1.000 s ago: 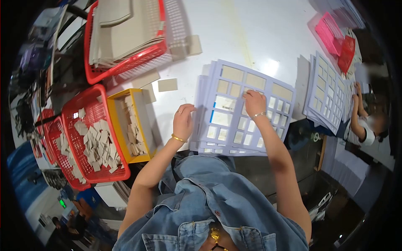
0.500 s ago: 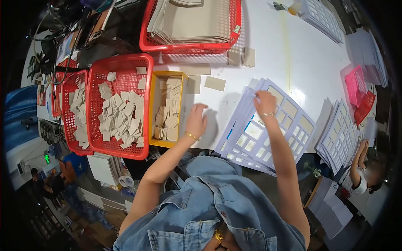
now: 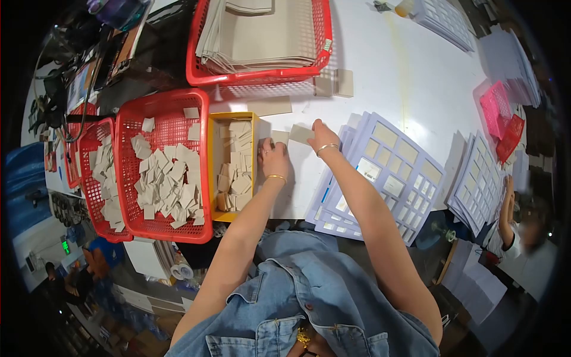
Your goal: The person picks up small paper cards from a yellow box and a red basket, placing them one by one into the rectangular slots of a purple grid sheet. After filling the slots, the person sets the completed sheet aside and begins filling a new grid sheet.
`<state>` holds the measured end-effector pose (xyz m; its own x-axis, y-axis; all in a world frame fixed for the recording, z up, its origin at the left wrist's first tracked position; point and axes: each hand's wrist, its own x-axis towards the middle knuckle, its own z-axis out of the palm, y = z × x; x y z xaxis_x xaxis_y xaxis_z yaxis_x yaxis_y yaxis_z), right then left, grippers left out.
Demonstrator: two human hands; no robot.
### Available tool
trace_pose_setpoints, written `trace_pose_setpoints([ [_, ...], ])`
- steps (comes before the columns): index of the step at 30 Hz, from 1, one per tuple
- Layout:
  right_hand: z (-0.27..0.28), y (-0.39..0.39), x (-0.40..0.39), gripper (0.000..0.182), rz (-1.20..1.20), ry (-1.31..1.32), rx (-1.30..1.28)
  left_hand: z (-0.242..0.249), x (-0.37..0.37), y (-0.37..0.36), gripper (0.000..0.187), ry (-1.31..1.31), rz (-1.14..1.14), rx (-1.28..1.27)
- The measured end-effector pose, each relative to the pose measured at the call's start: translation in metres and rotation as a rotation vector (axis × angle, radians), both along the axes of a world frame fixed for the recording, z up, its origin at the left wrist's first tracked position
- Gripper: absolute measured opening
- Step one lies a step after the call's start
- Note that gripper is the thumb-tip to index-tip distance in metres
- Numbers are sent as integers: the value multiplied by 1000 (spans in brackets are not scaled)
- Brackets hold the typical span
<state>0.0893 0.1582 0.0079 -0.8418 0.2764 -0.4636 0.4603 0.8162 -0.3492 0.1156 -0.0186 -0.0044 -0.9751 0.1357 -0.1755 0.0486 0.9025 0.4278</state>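
My left hand (image 3: 273,159) is beside the yellow box (image 3: 256,154), its fingers bent and closed at a small grey cardboard piece (image 3: 279,138) on the white table. The fingertips are partly hidden, but they seem to grip the piece's left side. To the right, my right hand (image 3: 323,137) pinches the right edge of another grey cardboard rectangle (image 3: 301,134). Right of that hand lies a stack of pale lilac sheets with rectangular windows (image 3: 380,172), its edges uneven. Small grey card pieces (image 3: 238,172) fill the yellow box.
A red basket of loose card pieces (image 3: 206,178) stands left of the yellow box, another red basket (image 3: 83,196) beyond it. At the back a red basket (image 3: 256,77) holds large grey boards. More windowed sheets (image 3: 476,181) lie at right, near a pink basket (image 3: 495,110) and another person (image 3: 523,238).
My right hand has left the windowed sheets and moved left to the cardboard rectangle. My left hand has come to the piece by the yellow box. The whole view has shifted slightly.
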Motion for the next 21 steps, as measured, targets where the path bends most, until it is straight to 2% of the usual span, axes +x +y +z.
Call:
trace_pose_setpoints([
  [3, 2, 21, 40, 37, -68, 259, -138, 0, 6, 4, 31, 62, 61, 5],
  [6, 0, 52, 87, 28, -477, 576, -391, -9, 0, 3, 39, 53, 104, 70],
  [9, 40, 89, 137, 24, -863, 745, -572, 5, -1, 0, 49, 85, 35, 81],
  [12, 44, 132, 189, 22, -875, 694, -507, -5, 1, -10, 55, 89, -83, 130],
  [14, 30, 146, 208, 20, -816, 618, -459, -8, 8, -7, 54, 14, -70, 165],
  [16, 30, 148, 214, 17, -747, 515, -392, -4, 17, -1, 51, 24, -83, 183],
  [19, 8, 146, 207, 19, -626, 531, -404, 7, 33, 15, 50, -25, -14, 375],
  [21, 8, 141, 199, 19, -569, 482, -330, 23, 40, 25, 47, -129, -19, 417],
])
